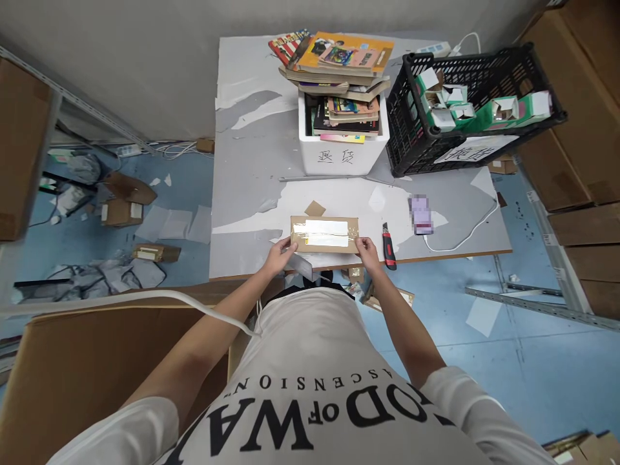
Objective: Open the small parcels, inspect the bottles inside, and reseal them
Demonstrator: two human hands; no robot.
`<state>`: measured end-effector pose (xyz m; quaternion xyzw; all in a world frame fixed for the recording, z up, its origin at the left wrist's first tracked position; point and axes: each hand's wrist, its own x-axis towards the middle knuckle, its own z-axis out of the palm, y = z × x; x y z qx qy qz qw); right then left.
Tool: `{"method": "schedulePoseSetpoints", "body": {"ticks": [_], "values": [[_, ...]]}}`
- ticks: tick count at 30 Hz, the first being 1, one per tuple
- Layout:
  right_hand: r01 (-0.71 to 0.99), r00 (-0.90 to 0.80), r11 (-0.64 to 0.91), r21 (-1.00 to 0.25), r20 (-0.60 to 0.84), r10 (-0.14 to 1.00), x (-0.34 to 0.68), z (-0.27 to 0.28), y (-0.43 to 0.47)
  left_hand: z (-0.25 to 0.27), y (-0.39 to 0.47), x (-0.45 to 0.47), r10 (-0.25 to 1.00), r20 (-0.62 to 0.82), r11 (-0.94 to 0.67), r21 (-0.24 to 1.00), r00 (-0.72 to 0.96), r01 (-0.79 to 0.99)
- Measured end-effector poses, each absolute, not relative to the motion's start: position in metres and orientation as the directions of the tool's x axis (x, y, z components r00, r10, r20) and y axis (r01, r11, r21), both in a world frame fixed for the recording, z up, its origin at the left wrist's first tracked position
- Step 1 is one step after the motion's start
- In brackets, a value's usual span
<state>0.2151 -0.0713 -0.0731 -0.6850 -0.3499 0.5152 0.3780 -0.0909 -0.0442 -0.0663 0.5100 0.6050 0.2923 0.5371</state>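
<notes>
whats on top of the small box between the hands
The cardboard box has a white label and shiny tape on top. Its contents and the tabletop beneath it are covered.

The purple device [421,214] is blurred into blocks; print on the parcel [324,235] cannot be read; cartons [562,155] are cut off at right

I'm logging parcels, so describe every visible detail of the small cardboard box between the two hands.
The box is brown, oblong, cardboard by its look, and appears closed. A white label covers much of its top, with shiny clear tape running lengthwise; any print is too small to read. It is at the table's near edge, roughly parallel to it, left hand and right hand gripping its near corners. Whether it rests flat is unclear.
</notes>
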Motion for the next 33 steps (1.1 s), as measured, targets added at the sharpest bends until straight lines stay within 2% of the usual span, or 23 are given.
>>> {"method": "schedulePoseSetpoints", "body": {"ticks": [6, 8, 12, 18, 22, 25, 29, 31, 33], "values": [[-0.013, 0.286, -0.417, -0.909, -0.403, 0.869, 0.218, -0.089, -0.085, -0.084, -0.052, -0.11, 0.909, -0.353, 0.321, 0.932, 0.223, 0.167], [0.067, 0.272, -0.413, -0.908, -0.382, 0.883, 0.219, -0.097, -0.088, -0.089, -0.052, -0.111, 0.901, -0.353, 0.295, 0.925, 0.254, 0.239], [0.189, 0.118, -0.394, -0.899, -0.378, 0.918, 0.217, -0.107, -0.09, -0.092, -0.049, -0.103, 0.895, -0.33, 0.207, 0.903, 0.3, 0.376], [0.133, 0.088, -0.358, -0.924, -0.349, 0.933, 0.215, -0.094, -0.088, -0.073, -0.047, -0.098, 0.926, -0.314, 0.168, 0.842, 0.212, 0.512], [0.098, 0.11, -0.347, -0.933, -0.337, 0.935, 0.211, -0.081, -0.083, -0.066, -0.043, -0.096, 0.939, -0.298, 0.185, 0.861, 0.174, 0.473], [0.224, 0.196, -0.395, -0.891, -0.355, 0.914, 0.208, -0.076, -0.074, -0.066, -0.034, -0.089, 0.948, -0.299, 0.207, 0.837, 0.105, 0.506], [0.438, 0.279, -0.477, -0.762, -0.388, 0.878, 0.207, -0.076, -0.061, -0.068, -0.022, -0.083, 0.93, -0.366, 0.247, 0.662, 0.018, 0.708], [0.489, 0.292, -0.52, -0.701, -0.43, 0.854, 0.208, -0.077, -0.056, -0.069, -0.018, -0.083, 0.921, -0.389, 0.257, 0.616, 0.005, 0.744], [0.489, 0.292, -0.548, -0.679, -0.464, 0.836, 0.21, -0.078, -0.054, -0.072, -0.016, -0.084, 0.917, -0.398, 0.27, 0.63, 0.003, 0.728]]}}
